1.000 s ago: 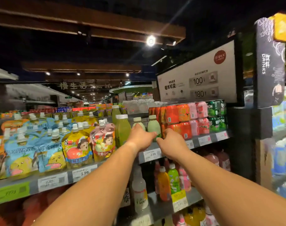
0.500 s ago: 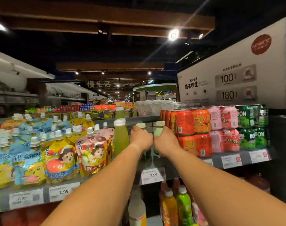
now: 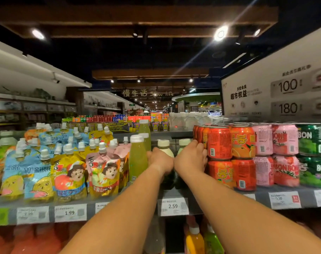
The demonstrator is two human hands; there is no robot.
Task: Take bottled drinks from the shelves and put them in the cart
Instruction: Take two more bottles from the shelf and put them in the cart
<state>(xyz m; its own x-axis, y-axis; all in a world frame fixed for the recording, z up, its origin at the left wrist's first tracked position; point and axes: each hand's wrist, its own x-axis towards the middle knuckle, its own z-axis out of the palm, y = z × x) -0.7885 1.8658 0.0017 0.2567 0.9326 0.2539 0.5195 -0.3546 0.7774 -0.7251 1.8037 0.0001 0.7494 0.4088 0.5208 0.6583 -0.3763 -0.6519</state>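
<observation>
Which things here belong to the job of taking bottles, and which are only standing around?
Job: left hand gripping left bottle; right hand gripping right bottle.

Standing around: tall green bottle, spout pouches, orange cans, 2.59 price tag.

Both arms reach far over the shelf [image 3: 123, 204] edge: the left hand [image 3: 160, 160] wraps a cream-capped bottle [image 3: 163, 146], and the right hand [image 3: 191, 159] wraps a second capped bottle [image 3: 184, 143] just beside it. To their left stand tall green bottles [image 3: 137, 158] and cartoon spout pouches [image 3: 103, 173]. To the right, stacked orange cans [image 3: 220, 143] touch the right hand's fingers [image 3: 202, 149]; a 2.59 price tag [image 3: 173, 206] sits below.
</observation>
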